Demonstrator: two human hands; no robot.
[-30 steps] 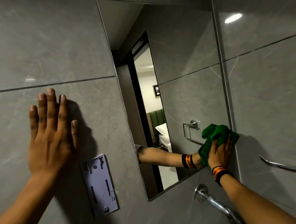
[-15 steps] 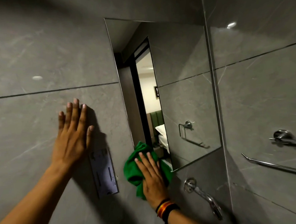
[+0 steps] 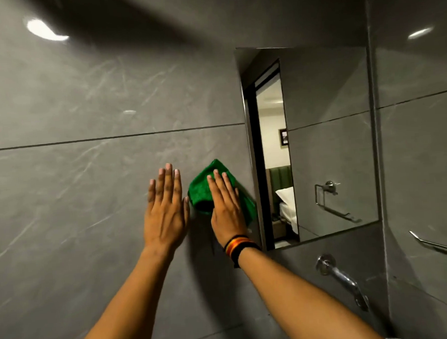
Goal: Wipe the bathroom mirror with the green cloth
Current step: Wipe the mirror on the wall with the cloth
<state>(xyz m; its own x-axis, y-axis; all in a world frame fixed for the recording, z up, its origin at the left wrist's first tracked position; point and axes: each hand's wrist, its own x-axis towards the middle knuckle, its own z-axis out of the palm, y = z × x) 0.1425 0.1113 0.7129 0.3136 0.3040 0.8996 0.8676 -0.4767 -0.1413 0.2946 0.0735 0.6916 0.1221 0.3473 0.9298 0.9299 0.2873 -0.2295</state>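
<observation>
The frameless mirror (image 3: 328, 142) hangs on the grey tiled wall at the right and reflects a doorway and a bed. The green cloth (image 3: 201, 189) is bunched against the wall tile just left of the mirror's left edge. My right hand (image 3: 226, 206), with dark and orange bangles at the wrist, lies flat on the cloth and presses it to the wall. My left hand (image 3: 166, 212) rests flat on the tile beside it, fingers up and together, holding nothing.
A chrome tap spout (image 3: 341, 277) sticks out of the wall below the mirror's lower right part. A chrome towel rail (image 3: 441, 247) is fixed to the side wall at the right. Grey tile (image 3: 75, 204) fills the left.
My right hand has slid the cloth left, from the mirror's lower right corner across its bottom edge onto the tile beside my left hand. The view has turned left; the wall bracket is now hidden.
</observation>
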